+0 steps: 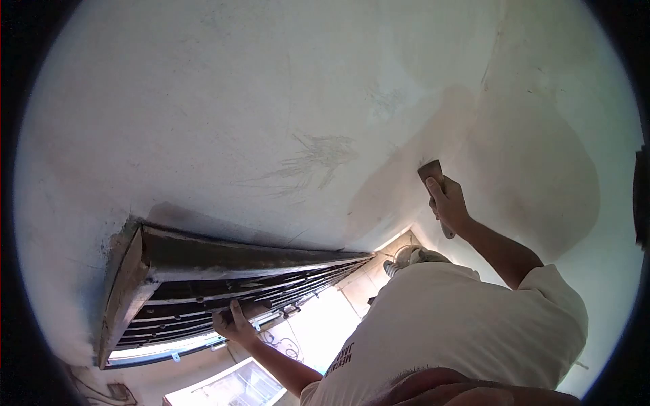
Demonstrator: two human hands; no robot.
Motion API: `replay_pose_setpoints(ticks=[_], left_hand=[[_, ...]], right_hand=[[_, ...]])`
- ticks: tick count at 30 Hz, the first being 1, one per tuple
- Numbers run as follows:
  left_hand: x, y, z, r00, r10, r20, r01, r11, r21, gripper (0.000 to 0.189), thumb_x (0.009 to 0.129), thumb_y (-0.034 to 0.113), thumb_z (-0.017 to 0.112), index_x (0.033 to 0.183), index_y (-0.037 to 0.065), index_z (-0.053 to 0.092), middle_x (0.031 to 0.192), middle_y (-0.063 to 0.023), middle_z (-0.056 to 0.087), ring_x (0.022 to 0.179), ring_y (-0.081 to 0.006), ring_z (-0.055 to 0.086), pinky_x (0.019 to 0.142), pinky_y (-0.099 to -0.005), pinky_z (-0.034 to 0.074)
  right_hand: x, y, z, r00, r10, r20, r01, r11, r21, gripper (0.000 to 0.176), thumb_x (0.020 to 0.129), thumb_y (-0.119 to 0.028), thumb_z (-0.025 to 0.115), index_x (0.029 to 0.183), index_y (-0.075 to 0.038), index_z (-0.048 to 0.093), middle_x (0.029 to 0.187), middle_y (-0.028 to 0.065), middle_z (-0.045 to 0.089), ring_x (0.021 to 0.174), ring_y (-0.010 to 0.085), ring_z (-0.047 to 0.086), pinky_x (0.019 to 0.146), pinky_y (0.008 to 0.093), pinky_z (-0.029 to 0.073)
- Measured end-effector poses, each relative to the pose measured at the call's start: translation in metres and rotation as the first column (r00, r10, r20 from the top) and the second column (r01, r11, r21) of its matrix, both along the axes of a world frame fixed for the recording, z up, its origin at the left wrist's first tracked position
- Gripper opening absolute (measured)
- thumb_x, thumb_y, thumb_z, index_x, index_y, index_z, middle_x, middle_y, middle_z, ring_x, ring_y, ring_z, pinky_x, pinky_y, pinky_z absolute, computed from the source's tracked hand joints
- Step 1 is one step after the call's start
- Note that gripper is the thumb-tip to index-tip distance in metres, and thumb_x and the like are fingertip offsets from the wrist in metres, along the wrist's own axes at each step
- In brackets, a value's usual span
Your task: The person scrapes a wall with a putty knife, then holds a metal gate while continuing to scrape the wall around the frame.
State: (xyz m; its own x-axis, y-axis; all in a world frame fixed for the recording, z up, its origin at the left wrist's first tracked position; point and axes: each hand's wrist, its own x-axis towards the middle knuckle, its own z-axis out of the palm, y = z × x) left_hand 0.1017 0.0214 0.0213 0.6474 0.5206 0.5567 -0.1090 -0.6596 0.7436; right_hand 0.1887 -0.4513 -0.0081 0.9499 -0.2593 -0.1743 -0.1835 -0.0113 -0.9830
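Scratched-up pale wall (203, 122), darker patch (542, 169) on it. Right hand (449, 204) is wrapped around a scraper (430, 170) over that patch; left hand (234, 327) is gripping some flat dark piece (258, 310) by the barred window (196, 289).

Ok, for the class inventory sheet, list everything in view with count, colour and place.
Putty knife: one, brownish, right of centre
Flat tool: one, dark, lower left, exact type unclear
Barred window: one, dark, lower left
Plastered wall: faces hard to count, off-white, most of the view
Darker patch: one large, pinkish grey, right side
Scratch marks: many, grey, mid-wall
Cables: several, dark, beyond the window and bottom left
Framed pane: one, white, bottom left
Shirt: one, off-white, lower right
Left hand: one, bare, holding the flat tool
Right hand: one, bare, gripping the putty knife
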Motion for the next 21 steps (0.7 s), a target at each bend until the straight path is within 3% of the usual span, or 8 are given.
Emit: replay_pose_setpoints(ticks=[9,11,13,14,16,17,19,21], left_hand=[[0.001,0.011,-0.002,1.000,-0.015,-0.011,0.016,0.994,0.112,0.018,0.077,0.009,0.069,0.088,-0.002,0.060,0.079,-0.0045,0.061,0.067,-0.0111,0.050,0.060,-0.0247,0.040],[0.003,0.006,0.002,0.999,0.053,0.002,-0.052,0.983,0.174,0.023,0.075,0.012,0.071,0.090,-0.003,0.060,0.080,-0.0084,0.061,0.067,-0.0143,0.051,0.060,-0.0284,0.041],[0.004,-0.006,0.006,0.994,0.103,0.029,-0.105,0.993,0.052,0.025,0.074,0.013,0.072,0.091,-0.002,0.061,0.078,-0.0107,0.063,0.067,-0.0185,0.053,0.063,-0.0313,0.043],[0.005,-0.011,0.018,0.996,0.082,0.042,-0.088,0.978,0.187,0.022,0.073,0.013,0.072,0.085,-0.001,0.061,0.074,-0.0092,0.062,0.063,-0.0182,0.052,0.059,-0.0307,0.042],[0.002,-0.005,0.011,0.991,0.114,0.075,-0.128,0.965,0.230,0.020,0.070,0.011,0.073,0.074,0.001,0.057,0.067,-0.0054,0.058,0.056,-0.0145,0.048,0.053,-0.0282,0.038],[0.003,-0.009,0.022,0.998,0.035,0.052,-0.041,0.992,0.116,0.019,0.070,0.010,0.073,0.074,0.001,0.056,0.065,-0.0050,0.057,0.055,-0.0135,0.048,0.051,-0.0277,0.038],[0.004,-0.010,0.026,0.992,0.020,0.122,-0.043,0.982,0.185,0.021,0.068,0.012,0.073,0.077,0.001,0.057,0.063,-0.0080,0.055,0.054,-0.0178,0.049,0.052,-0.0287,0.038],[0.003,0.002,0.013,0.999,-0.007,0.054,0.003,0.998,0.067,0.025,0.066,0.014,0.076,0.077,-0.001,0.059,0.065,-0.0112,0.057,0.056,-0.0214,0.055,0.052,-0.0310,0.041]], right_hand=[[-0.035,-0.006,-0.057,0.993,0.054,-0.102,-0.060,0.997,-0.058,0.031,0.092,-0.033,0.049,0.075,-0.008,0.044,0.046,-0.0004,0.041,0.033,0.0077,0.037,0.030,0.0232,0.030],[-0.003,-0.002,-0.021,0.998,0.057,-0.016,-0.058,0.996,-0.071,0.031,0.093,-0.031,0.048,0.073,-0.008,0.043,0.046,-0.0004,0.041,0.032,0.0080,0.037,0.030,0.0231,0.030],[0.006,0.017,0.016,0.989,0.053,0.135,-0.043,0.996,-0.074,0.030,0.094,-0.028,0.046,0.072,-0.008,0.043,0.045,0.0000,0.041,0.032,0.0083,0.037,0.031,0.0237,0.031],[0.003,0.028,0.034,0.987,0.077,0.139,-0.068,0.995,-0.066,0.029,0.093,-0.028,0.046,0.073,-0.007,0.043,0.045,-0.0001,0.041,0.032,0.0077,0.038,0.031,0.0238,0.031],[-0.005,0.044,0.039,0.961,0.208,0.185,-0.200,0.978,-0.058,0.027,0.093,-0.025,0.046,0.073,-0.007,0.043,0.046,0.0006,0.042,0.032,0.0082,0.039,0.031,0.0241,0.031],[-0.010,0.056,0.031,0.965,0.217,0.147,-0.216,0.976,-0.018,0.028,0.093,-0.024,0.045,0.072,-0.006,0.043,0.046,0.0015,0.044,0.031,0.0094,0.039,0.031,0.0241,0.031],[-0.019,0.069,0.017,0.916,0.394,0.077,-0.395,0.919,-0.007,0.029,0.094,-0.024,0.044,0.072,-0.005,0.043,0.048,0.0038,0.047,0.036,0.0112,0.043,0.035,0.0256,0.036],[-0.023,0.081,0.004,0.846,0.531,0.050,-0.533,0.846,0.024,0.026,0.093,-0.019,0.044,0.073,-0.003,0.044,0.050,0.0051,0.049,0.038,0.0119,0.045,0.038,0.0263,0.038]])
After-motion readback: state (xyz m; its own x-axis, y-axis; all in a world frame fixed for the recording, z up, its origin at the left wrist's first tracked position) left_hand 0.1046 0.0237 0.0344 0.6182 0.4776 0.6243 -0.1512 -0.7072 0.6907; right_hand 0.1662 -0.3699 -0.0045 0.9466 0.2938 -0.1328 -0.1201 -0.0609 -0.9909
